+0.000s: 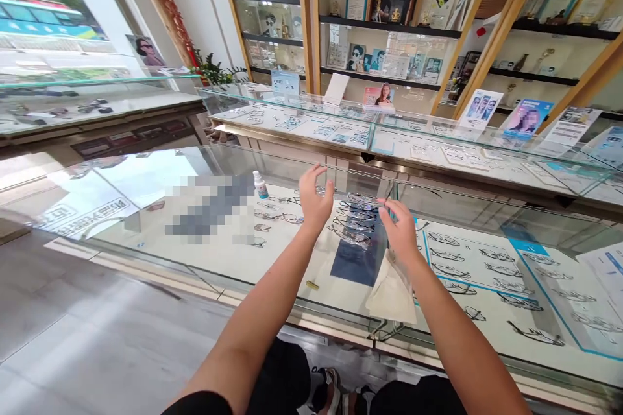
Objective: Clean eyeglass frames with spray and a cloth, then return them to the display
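Observation:
Both of my hands are over a glass display case. My left hand [316, 198] has its fingers apart and curved, with nothing between them. To its right, my right hand [400, 227] is half open and holds nothing I can see; its fingertips are near the ends of a column of eyeglasses [357, 211]. Those glasses lie above a dark blue mat [354, 260]. A cream cloth [392, 292] hangs down below my right wrist. Left of my left hand stands a small white spray bottle [261, 185] with a blue lower part.
More eyeglasses [446, 254] fill the right part of the case [341, 308]. A second glass case [292, 104] stands behind, with cards on top, below shelves [389, 29] of frames and trophies. Small yellow item [313, 284] lies near the front edge.

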`<move>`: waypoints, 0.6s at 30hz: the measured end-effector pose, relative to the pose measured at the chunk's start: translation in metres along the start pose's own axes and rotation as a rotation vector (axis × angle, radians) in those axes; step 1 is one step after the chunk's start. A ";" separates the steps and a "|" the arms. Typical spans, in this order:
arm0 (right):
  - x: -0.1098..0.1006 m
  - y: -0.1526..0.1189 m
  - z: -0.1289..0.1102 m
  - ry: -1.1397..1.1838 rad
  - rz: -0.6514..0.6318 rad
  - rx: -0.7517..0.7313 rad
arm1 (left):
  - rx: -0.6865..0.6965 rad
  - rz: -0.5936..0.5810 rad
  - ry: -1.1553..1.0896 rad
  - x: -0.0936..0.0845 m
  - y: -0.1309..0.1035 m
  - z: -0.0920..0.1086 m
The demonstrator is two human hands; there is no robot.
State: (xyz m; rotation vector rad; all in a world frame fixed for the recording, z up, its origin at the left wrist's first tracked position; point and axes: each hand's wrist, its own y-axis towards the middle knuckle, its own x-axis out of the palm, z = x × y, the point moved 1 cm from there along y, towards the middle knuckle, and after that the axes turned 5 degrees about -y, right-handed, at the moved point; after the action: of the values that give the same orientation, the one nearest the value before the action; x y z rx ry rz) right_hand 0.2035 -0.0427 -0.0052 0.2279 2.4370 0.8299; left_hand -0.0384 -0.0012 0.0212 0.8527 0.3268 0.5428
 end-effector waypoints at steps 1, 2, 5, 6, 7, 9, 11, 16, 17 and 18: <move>-0.001 0.001 0.002 -0.004 0.013 0.001 | -0.008 0.106 0.067 -0.008 0.007 -0.008; -0.003 0.001 0.004 -0.016 0.022 -0.010 | -0.038 0.204 0.133 -0.016 0.012 -0.017; -0.005 0.003 0.011 -0.062 0.043 -0.037 | -0.211 0.411 0.289 -0.040 0.023 -0.048; -0.005 0.003 0.013 -0.072 0.051 -0.041 | -0.267 0.454 0.320 -0.049 0.025 -0.058; -0.006 0.004 0.015 -0.081 0.059 -0.044 | -0.309 0.486 0.343 -0.058 0.026 -0.068; -0.007 0.004 0.018 -0.092 0.069 -0.044 | -0.363 0.508 0.383 -0.075 0.028 -0.087; -0.008 0.004 0.021 -0.100 0.074 -0.041 | -0.434 0.475 0.401 -0.090 0.030 -0.104; -0.009 0.003 0.023 -0.113 0.102 -0.036 | -0.652 0.264 0.237 -0.105 0.031 -0.144; -0.010 0.003 0.023 -0.114 0.107 -0.028 | -0.664 0.236 0.206 -0.105 0.030 -0.150; -0.010 0.003 0.022 -0.114 0.113 -0.021 | -0.660 0.210 0.189 -0.105 0.029 -0.155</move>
State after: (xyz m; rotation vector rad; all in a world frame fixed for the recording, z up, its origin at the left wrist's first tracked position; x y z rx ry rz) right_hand 0.2241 -0.0321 -0.0137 0.3975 2.3254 0.8663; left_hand -0.2083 0.0503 -0.0462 0.1953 0.2076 0.8675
